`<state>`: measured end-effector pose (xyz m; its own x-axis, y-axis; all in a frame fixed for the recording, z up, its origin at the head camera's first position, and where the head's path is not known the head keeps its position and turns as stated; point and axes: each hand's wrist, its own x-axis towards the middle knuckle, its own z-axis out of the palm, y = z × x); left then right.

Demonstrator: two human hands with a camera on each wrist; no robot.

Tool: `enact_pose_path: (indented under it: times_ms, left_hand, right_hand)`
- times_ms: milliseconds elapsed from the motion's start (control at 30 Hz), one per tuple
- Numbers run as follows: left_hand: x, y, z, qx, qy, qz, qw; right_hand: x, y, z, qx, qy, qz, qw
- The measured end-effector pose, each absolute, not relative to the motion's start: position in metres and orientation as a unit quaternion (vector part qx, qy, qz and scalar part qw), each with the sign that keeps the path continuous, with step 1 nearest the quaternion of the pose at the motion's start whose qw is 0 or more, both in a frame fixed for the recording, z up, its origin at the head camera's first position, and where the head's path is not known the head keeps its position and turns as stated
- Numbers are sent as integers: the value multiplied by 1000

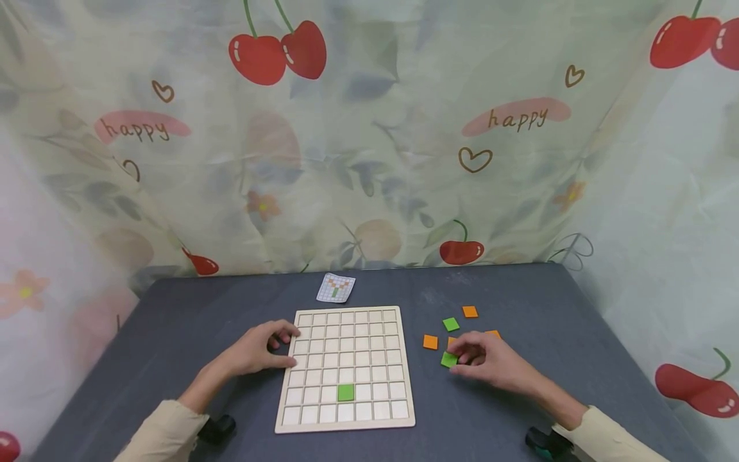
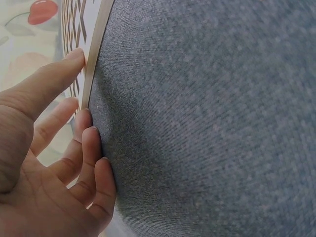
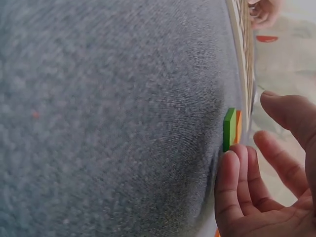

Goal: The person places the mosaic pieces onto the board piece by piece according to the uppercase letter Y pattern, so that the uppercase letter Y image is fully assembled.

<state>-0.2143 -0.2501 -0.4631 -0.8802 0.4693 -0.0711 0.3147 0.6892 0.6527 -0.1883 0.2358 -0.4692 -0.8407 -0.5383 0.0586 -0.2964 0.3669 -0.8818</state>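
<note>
A pale wooden grid board [image 1: 407, 385] lies on the table with one green square tile [image 1: 346, 393] in its lower middle. At its left edge rests my left hand [image 1: 260, 348], thumb and fingertips against the rim; the left wrist view shows the fingers loosely bent beside the board [image 2: 92, 61]. My right hand [image 1: 491, 361] hovers low over loose tiles right of the board, nearest a green tile [image 1: 448, 360]. In the right wrist view, thumb and forefinger stand apart, and the other fingertips are close to the green tile [image 3: 228, 129]; contact is unclear. An orange tile [image 3: 238, 126] shows behind it.
More loose tiles lie around the right hand: an orange tile [image 1: 430, 342], a green tile [image 1: 451, 325] and another orange tile [image 1: 470, 312]. A small pattern card [image 1: 336, 288] lies behind the board. A printed curtain [image 1: 369, 147] hangs behind the dark table [image 1: 242, 410].
</note>
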Motion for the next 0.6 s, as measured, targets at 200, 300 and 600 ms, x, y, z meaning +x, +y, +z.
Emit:
enact_pose_path:
  times_ms: [200, 300, 600]
  left_hand:
    - [-215, -251, -465, 219, 913, 324, 114]
    - [-215, -251, -465, 220, 913, 324, 113]
    - [-213, -249, -460, 219, 912, 326, 114]
  right_hand:
    - [-190, 234, -469, -237, 828, -494, 122]
    - [-191, 232, -470, -234, 834, -485, 123]
    - [-196, 230, -473, -238, 857, -442, 112]
